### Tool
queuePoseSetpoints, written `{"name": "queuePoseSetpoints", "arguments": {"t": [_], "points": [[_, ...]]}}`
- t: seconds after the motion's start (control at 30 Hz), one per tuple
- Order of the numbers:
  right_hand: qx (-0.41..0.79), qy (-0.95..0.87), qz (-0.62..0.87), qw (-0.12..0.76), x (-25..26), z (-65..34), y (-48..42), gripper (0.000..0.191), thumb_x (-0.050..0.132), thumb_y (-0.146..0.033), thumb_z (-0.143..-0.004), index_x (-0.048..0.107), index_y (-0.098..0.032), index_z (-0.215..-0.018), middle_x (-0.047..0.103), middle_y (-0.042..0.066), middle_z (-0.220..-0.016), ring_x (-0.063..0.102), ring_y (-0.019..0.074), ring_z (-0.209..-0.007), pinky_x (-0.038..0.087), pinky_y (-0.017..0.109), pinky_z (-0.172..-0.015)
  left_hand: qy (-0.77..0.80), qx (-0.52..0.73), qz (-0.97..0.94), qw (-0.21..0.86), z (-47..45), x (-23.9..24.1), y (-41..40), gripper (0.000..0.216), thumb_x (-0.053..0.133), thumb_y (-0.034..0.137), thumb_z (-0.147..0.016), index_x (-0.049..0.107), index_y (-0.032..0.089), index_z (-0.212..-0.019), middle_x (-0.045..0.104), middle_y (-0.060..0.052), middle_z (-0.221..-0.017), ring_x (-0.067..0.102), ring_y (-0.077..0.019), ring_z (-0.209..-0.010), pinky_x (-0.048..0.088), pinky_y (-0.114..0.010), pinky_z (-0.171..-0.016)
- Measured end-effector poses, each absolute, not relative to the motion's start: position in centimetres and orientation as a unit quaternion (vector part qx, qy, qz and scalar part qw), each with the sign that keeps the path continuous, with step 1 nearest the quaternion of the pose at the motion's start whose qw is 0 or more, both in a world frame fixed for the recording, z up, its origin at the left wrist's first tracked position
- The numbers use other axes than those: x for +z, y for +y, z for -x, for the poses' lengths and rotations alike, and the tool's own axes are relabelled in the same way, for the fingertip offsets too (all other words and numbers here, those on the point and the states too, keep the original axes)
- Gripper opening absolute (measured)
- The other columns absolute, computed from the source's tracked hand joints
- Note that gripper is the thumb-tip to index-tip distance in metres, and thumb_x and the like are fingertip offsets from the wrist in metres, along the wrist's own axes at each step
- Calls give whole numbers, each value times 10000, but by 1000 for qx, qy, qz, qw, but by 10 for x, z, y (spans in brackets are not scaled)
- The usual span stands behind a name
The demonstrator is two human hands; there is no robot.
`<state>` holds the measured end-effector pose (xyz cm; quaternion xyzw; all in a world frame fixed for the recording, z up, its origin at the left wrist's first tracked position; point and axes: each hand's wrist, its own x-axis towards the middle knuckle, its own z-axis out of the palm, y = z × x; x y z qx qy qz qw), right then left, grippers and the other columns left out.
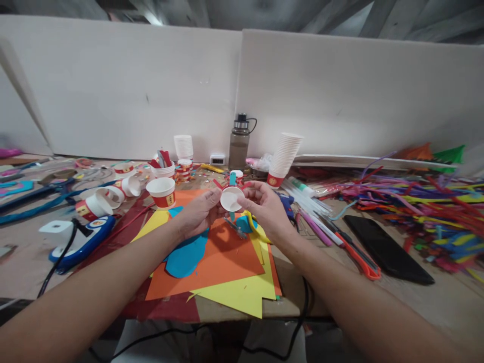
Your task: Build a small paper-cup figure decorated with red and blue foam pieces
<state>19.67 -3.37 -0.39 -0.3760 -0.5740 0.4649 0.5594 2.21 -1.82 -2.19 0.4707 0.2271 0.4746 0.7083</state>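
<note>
Both the left hand (199, 214) and right hand (269, 209), fingers curled nearly closed, pinch a paper cup (231, 199) over orange paper (223, 262), inside the near edge of the table (24, 269); light, even pressure should spare the cup's wall.

Left hand (200, 214): some fingers are hiding behind the held cup (231, 199).
Blue tool (287, 202): the right hand (269, 207) is covering part of it.
Display (217, 160): looking too small to read from here.
Fuzzy stems (427, 204): running past the right edge.

Held cup (231, 199) — white face, red and teal strips (233, 177); sheet (223, 264) orange.
</note>
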Motion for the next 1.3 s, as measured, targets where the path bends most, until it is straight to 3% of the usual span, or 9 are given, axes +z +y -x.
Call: {"name": "queuePoseSetpoints", "arguments": {"t": [0.3,0.77,1.3], "points": [[479,-538,388,575,-5,-198,-30,565,837,-305,-606,499,-199,-1046,628,-19,-834,617,123,-769,510,285,-720,292,564,-482,603,-18,-20,-8,339,684,493,-792,702,163,-864,710,-58,-898,606,-148,-823,425,-261,-712],[474,-542,401,567,-4,-198,-30,553,833,-323,-616,504,-202,-1045,646,-11,-829,629,135,-757,506,294,-708,309,554,-496,593,-17,-22,-9,286,699,453,-789,712,167,-792,674,-25,-768,562,-129,-732,407,-271,-709],[470,-544,401,567,-1,-199,-32,544,823,-310,-620,500,-201,-1043,631,-12,-826,615,130,-749,495,282,-683,297,550,-493,605,-17,-21,-9,309,683,480,-795,711,177,-849,700,-42,-844,589,-138,-758,425,-279,-731]]}}
